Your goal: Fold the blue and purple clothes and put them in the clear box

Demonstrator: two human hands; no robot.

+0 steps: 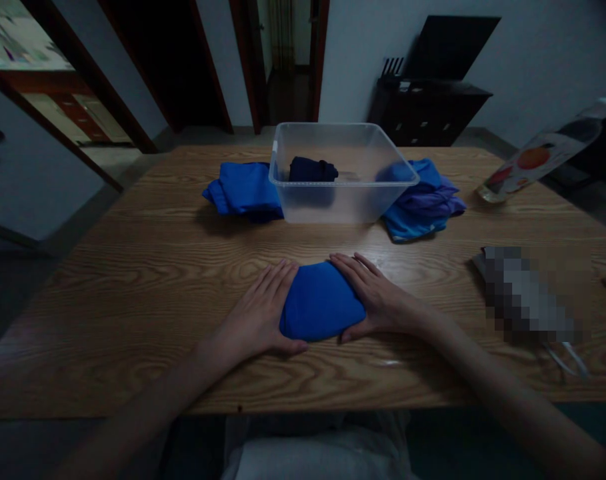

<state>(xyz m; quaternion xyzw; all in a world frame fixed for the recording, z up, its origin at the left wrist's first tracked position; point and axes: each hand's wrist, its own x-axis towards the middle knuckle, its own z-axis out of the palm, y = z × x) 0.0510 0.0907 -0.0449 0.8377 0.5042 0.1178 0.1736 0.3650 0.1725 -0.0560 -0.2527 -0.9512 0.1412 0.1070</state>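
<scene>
Hands are flanking a folded blue cloth lying on the tabletop near its front edge. The left hand is lying flat with fingers spread against the cloth's left side, thumb at its lower corner; the right hand is pressing flat on the right side. Beyond, a clear bin is holding a dark cloth, with blue piles sitting beside it.
</scene>
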